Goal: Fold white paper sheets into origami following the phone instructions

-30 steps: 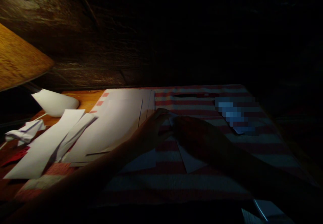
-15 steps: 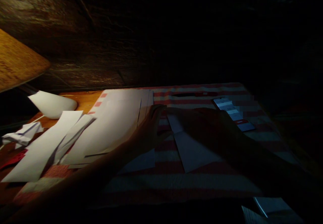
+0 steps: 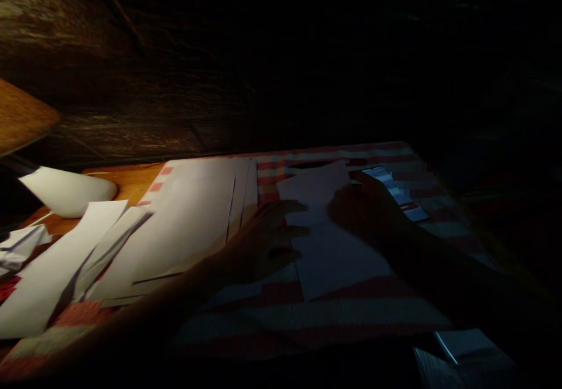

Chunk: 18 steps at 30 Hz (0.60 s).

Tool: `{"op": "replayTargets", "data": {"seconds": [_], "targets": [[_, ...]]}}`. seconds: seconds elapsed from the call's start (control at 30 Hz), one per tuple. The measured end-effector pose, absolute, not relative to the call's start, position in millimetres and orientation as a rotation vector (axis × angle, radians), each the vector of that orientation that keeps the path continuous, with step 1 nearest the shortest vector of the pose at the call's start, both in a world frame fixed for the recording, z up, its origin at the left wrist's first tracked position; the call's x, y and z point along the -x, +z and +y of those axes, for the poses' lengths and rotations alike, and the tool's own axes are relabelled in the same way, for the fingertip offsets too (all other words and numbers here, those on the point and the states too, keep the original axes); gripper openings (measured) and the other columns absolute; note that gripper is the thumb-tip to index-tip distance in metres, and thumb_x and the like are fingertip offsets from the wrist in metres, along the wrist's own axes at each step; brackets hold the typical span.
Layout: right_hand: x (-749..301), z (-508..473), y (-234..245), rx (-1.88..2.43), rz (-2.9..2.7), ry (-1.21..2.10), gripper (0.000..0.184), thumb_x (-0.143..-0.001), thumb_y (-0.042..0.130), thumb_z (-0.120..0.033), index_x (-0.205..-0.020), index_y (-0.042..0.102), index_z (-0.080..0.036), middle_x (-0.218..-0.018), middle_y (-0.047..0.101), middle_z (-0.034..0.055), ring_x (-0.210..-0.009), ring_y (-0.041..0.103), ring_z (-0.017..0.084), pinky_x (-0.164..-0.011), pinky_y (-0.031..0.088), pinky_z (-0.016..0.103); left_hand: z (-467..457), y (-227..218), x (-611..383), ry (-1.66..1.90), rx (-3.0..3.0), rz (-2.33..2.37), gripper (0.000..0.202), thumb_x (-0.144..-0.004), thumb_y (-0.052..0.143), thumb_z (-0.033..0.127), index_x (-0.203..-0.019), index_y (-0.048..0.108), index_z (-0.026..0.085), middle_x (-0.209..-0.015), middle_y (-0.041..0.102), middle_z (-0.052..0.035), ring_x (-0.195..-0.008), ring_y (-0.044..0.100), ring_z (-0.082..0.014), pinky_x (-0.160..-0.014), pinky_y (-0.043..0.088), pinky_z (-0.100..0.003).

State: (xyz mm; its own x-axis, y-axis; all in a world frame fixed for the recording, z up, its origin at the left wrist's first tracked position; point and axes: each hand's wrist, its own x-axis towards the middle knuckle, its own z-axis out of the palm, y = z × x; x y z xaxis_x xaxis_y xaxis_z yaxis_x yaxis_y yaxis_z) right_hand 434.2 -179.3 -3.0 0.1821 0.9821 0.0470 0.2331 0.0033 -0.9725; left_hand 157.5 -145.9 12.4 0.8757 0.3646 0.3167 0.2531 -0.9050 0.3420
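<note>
In the dim middle of the striped cloth (image 3: 281, 313) lies a white sheet of paper (image 3: 320, 237). My left hand (image 3: 272, 243) reaches over its left edge, fingers apart and stretched onto the paper. At the right edge my right hand (image 3: 369, 202) is closed, its curled fingers on the sheet's border; deep shadow hides the fingertips. Beyond it rests a phone (image 3: 395, 190) with a lit screen. A stack of large white paper sheets (image 3: 193, 213) lies left of my left hand.
A white lamp base (image 3: 74, 190) stands at the left, its orange-brown shade (image 3: 21, 114) above. Paper strips (image 3: 65, 272) and crumpled paper (image 3: 21, 245) lie near it. A dark slim object (image 3: 309, 165) is at the cloth's back. The wall (image 3: 175, 85) rises behind.
The sheet's upper part, earlier under my hands, now lies spread upward. My left hand has come nearer with fingers spread; my right hand has curled at the right edge. The view has shifted slightly right.
</note>
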Motion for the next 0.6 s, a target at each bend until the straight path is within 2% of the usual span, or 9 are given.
{"op": "replayTargets", "data": {"seconds": [0.07, 0.17, 0.27, 0.33, 0.43, 0.5, 0.6], "targets": [[-432, -181, 1, 1.425, -1.118, 1.021, 0.026, -0.084, 0.069, -0.033, -0.107, 0.066, -0.022, -0.090, 0.075, 0.0050, -0.075, 0.071, 0.020, -0.064, 0.056, 0.031, -145, 13, -157, 0.724, -2.694, 0.621, 0.044, -0.094, 0.069, 0.029, -0.136, 0.057, 0.033, -0.153, 0.044, -0.0090, -0.140, 0.046, -0.0333, -0.112, 0.046, -0.058], [-429, -184, 4, 1.316, -0.959, 1.184, 0.030, -0.083, 0.072, -0.032, -0.110, 0.068, -0.020, -0.094, 0.075, 0.0059, -0.074, 0.070, 0.018, -0.065, 0.056, 0.031, -141, 10, -157, 1.059, -2.528, 0.853, 0.048, -0.093, 0.068, 0.028, -0.137, 0.049, 0.030, -0.142, 0.045, -0.0105, -0.140, 0.043, -0.0331, -0.114, 0.045, -0.059], [-424, -186, 4, 1.188, -0.916, 1.277, 0.030, -0.084, 0.070, -0.027, -0.114, 0.066, -0.022, -0.098, 0.076, 0.0056, -0.077, 0.071, 0.019, -0.072, 0.059, 0.034, -135, 4, -159, 1.224, -2.225, 0.890, 0.050, -0.090, 0.069, 0.027, -0.135, 0.046, 0.030, -0.137, 0.047, -0.0096, -0.132, 0.051, -0.0292, -0.106, 0.054, -0.051], [-421, -186, 5, 1.170, -0.910, 1.302, 0.029, -0.085, 0.069, -0.025, -0.114, 0.066, -0.023, -0.098, 0.077, 0.0051, -0.079, 0.072, 0.020, -0.076, 0.060, 0.036, -132, 1, -161, 1.190, -2.016, 0.852, 0.048, -0.091, 0.068, 0.026, -0.132, 0.043, 0.029, -0.132, 0.053, -0.0087, -0.121, 0.060, -0.0254, -0.096, 0.061, -0.045], [-418, -186, 7, 1.235, -0.935, 1.308, 0.022, -0.088, 0.066, -0.026, -0.110, 0.066, -0.021, -0.095, 0.077, 0.0064, -0.076, 0.072, 0.020, -0.072, 0.061, 0.035, -132, -1, -163, 1.062, -1.818, 0.828, 0.048, -0.091, 0.066, 0.024, -0.131, 0.040, 0.027, -0.116, 0.063, -0.0065, -0.103, 0.069, -0.0218, -0.083, 0.064, -0.040], [-419, -187, 8, 1.265, -0.988, 1.289, 0.020, -0.090, 0.063, -0.026, -0.109, 0.066, -0.021, -0.096, 0.077, 0.0080, -0.075, 0.072, 0.020, -0.068, 0.061, 0.034, -133, -1, -164, 1.016, -1.742, 0.839, 0.051, -0.090, 0.067, 0.024, -0.132, 0.038, 0.027, -0.111, 0.066, -0.0056, -0.096, 0.072, -0.0215, -0.078, 0.065, -0.039], [-421, -187, 10, 1.283, -1.081, 1.220, 0.019, -0.091, 0.064, -0.028, -0.109, 0.066, -0.022, -0.100, 0.077, 0.0080, -0.082, 0.073, 0.022, -0.073, 0.062, 0.036, -132, 0, -163, 0.994, -1.686, 0.872, 0.055, -0.087, 0.069, 0.023, -0.131, 0.037, 0.027, -0.110, 0.067, -0.0057, -0.093, 0.073, -0.0221, -0.074, 0.065, -0.038]]}}
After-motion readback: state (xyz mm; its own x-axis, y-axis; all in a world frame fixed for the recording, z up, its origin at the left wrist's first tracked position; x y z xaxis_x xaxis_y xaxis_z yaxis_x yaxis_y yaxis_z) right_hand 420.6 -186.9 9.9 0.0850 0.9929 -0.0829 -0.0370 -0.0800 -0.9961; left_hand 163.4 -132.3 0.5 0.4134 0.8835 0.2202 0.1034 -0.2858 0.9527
